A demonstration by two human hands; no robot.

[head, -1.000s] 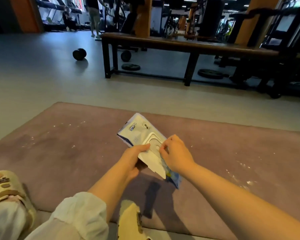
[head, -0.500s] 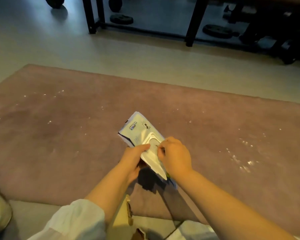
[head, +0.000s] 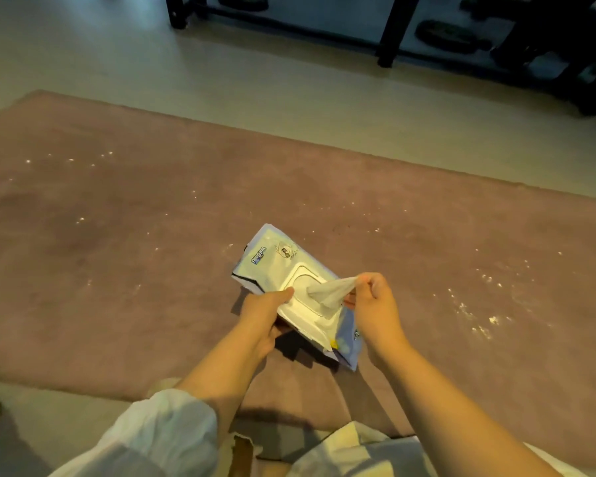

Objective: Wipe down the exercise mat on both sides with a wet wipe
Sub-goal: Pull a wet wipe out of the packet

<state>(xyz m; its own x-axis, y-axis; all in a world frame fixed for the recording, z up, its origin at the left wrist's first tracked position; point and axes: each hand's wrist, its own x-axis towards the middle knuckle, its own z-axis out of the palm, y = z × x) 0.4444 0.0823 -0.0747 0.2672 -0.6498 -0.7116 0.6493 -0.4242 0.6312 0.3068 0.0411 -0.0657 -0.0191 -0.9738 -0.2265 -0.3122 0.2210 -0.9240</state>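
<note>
A mauve exercise mat [head: 124, 256] lies flat on the floor, dotted with white specks. Above its near part my left hand [head: 262, 315] grips a white and blue pack of wet wipes [head: 276, 266] from below, thumb on top beside the opened lid. My right hand [head: 375, 308] pinches a white wet wipe [head: 327, 292] that sticks out of the pack's opening toward the right. The wipe is still partly inside the pack.
Pale floor [head: 255, 74] runs beyond the mat's far edge. Black bench legs [head: 387, 32] and weight plates [head: 451, 32] stand at the top. My knees in light trousers [head: 159, 438] are at the mat's near edge.
The camera has tilted down toward the mat. The pack's lid has come open, and my right hand has drawn a wipe partly out to the right.
</note>
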